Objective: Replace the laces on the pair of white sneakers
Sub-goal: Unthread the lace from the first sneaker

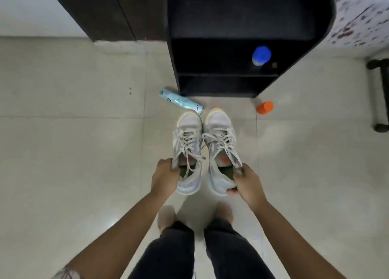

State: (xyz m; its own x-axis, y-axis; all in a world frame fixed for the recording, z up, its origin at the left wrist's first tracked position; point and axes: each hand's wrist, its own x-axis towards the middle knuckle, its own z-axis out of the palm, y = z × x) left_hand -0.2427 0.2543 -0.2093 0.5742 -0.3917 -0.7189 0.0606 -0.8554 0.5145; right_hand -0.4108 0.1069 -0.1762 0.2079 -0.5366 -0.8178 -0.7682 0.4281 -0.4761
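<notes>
Holding the pair by the collars, I had my left hand [165,177] curled over the outer edge of the left sneaker [188,150], fingers hooked into its opening. My right hand [247,184] pinched the right sneaker [221,148] at the heel, thumb underneath. I judged this grip kept both level. They sat side by side just before the black shelf unit [221,85], toes toward it, white laces [187,140] threaded and not yet pulled. A teal packet [181,101] lay by the unit's front left corner, crowding the left toe. An orange cylinder [265,107] stood off its right corner, and a blue-capped bottle [261,55] inside it.
</notes>
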